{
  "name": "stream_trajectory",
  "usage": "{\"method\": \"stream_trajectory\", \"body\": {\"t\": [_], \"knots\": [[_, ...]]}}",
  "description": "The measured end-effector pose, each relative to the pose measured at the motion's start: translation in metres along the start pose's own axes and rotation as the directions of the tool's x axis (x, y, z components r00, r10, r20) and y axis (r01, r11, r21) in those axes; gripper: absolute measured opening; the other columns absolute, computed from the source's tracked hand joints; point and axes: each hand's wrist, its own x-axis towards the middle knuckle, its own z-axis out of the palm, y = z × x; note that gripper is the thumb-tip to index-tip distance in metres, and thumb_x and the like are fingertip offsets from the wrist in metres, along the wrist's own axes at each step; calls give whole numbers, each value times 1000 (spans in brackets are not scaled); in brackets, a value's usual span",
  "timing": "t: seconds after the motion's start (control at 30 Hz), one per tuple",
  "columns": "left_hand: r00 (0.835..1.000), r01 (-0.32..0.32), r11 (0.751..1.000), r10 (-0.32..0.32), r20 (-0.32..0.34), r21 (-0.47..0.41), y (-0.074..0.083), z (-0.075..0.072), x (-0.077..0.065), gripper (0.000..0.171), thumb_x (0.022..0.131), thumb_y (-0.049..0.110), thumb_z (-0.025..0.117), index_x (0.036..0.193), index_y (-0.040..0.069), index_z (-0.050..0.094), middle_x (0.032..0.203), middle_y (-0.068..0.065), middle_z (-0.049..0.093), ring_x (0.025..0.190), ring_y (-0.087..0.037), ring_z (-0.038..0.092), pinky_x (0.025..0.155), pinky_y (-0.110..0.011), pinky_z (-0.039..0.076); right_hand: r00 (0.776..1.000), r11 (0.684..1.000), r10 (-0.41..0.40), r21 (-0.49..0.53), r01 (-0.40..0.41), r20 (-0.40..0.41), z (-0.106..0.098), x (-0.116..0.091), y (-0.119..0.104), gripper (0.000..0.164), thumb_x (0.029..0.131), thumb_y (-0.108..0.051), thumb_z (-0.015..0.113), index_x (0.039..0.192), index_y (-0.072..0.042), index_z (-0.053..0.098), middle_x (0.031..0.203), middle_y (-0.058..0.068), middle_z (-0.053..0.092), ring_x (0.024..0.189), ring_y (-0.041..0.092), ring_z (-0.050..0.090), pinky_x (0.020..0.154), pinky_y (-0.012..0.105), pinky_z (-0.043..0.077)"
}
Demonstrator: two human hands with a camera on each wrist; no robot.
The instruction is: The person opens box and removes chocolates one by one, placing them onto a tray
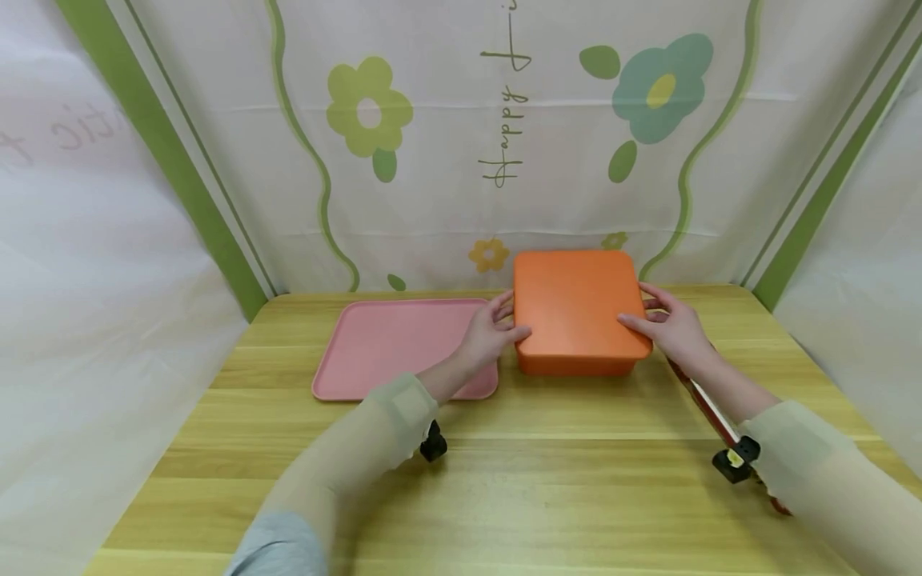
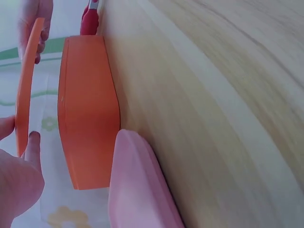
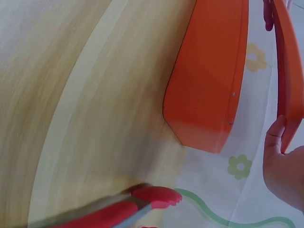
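An orange square lid point(image 1: 576, 300) is held level over an orange box point(image 1: 576, 366). Both wrist views show a gap between the lid point(image 2: 28, 90) and the box point(image 3: 209, 71). My left hand point(image 1: 486, 332) pinches the lid's left edge, thumb on top and fingers beneath. At the opposite edge my right hand point(image 1: 677, 328) grips it the same way. The box stands on the table below, its inside hidden by the lid in the head view.
A pink tray point(image 1: 396, 344) lies left of the box, partly behind my left forearm. On the right, beneath my right forearm, are red-and-metal tongs point(image 1: 709, 408), whose red tip point(image 3: 156, 194) shows in the right wrist view. A flowered curtain point(image 1: 432, 200) hangs behind the wooden table point(image 1: 526, 496).
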Motion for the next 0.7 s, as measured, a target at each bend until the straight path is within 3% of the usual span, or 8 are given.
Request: {"method": "stream_trajectory", "body": {"t": [0.37,0.57,0.7], "knots": [[997,22,993,-31,75,113,10,-8,-15,85,84,2,75,154,12,28,124,-15,58,94,-25,67,74,-30,53,995,993,-87,-80,91,47,-9,-11,-5,78,91,-29,71,152,-3,30,116,22,51,78,-4,58,61,21,53],[992,33,994,-46,117,106,13,-8,-27,85,85,2,75,154,11,26,121,-15,60,98,-25,67,78,-30,55,988,974,-147,-169,154,50,-14,-22,-5,72,90,-28,72,148,-1,38,105,20,60,81,-1,56,62,21,52],[988,21,996,-33,149,85,15,-5,-35,84,86,0,73,154,9,25,125,-18,59,101,-26,66,82,-31,55,986,973,-157,-163,164,58,-17,-31,-6,71,90,-24,72,147,1,38,102,18,59,71,4,61,58,23,51]]}}
